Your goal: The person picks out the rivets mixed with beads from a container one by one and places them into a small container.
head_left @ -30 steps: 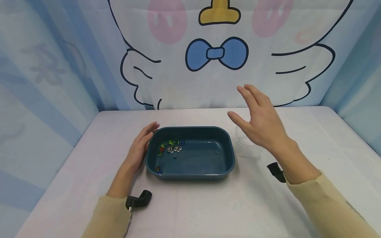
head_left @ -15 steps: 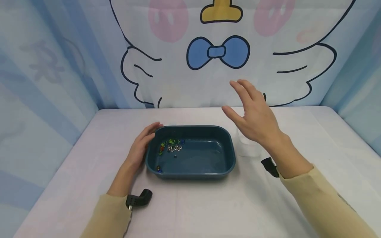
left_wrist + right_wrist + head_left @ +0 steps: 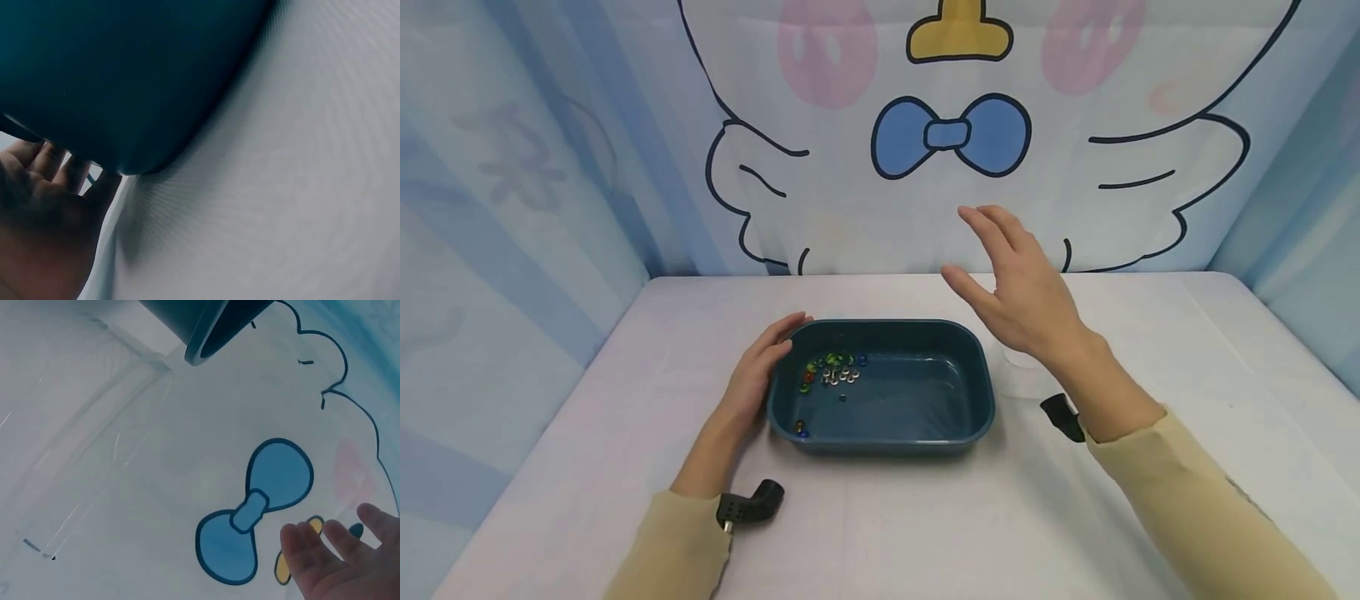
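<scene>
A dark teal rectangular basin (image 3: 895, 450) stands on the table. My left hand (image 3: 748, 379) rests against its left end, fingers along the outside wall; in the left wrist view the fingertips of that hand (image 3: 53, 194) are partly behind the basin (image 3: 125, 75). Inside the basin lie several small glassy beads (image 3: 833, 361), green, blue, red and amber, and several tiny silver ring-shaped pieces (image 3: 842, 376). Up in the air beyond the basin's right side is my right hand (image 3: 1026, 296), fingers spread and holding nothing. Below it a clear plastic container (image 3: 1026, 383) is partly hidden.
A white cloth covers the table (image 3: 880, 533). Behind it hangs a printed curtain with a blue bow (image 3: 947, 133), and pale blue curtains (image 3: 497, 250) close off the sides. Black camera mounts (image 3: 752, 502) sit on both wrists.
My right hand has drifted left, toward the basin, its fingers still spread. The left hand has stayed against the basin, and the beads lie as before.
</scene>
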Demonstrator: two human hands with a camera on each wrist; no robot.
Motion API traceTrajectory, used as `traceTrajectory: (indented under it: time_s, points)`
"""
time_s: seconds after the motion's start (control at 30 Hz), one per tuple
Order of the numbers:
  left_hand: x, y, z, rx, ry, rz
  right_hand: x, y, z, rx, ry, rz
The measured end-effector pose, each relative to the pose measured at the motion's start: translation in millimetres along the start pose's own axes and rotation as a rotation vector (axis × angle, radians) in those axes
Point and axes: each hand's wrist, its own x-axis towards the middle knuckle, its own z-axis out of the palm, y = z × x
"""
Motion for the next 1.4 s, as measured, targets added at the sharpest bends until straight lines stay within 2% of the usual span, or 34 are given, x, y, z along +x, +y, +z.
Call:
traceTrajectory:
  time_s: [0.43,0.67,0.87,1.4]
  points:
    - [-1.3,0.2,0.1,0.024,-0.004,-0.046,11.9,-13.1,9.2,0.04,-0.017,0.004]
    - [-2.4,-0.6,-0.7,0.035,0.001,-0.079,16.4,-21.7,17.1,0.057,-0.026,-0.033]
    - [-1.2,-2.5,0.9,0.021,-0.001,-0.08,19.4,-26.9,21.0,0.079,-0.038,-0.056]
    - [-0.6,-3.5,1.7,0.008,-0.004,-0.085,27.7,-37.3,30.1,0.114,-0.11,-0.041]
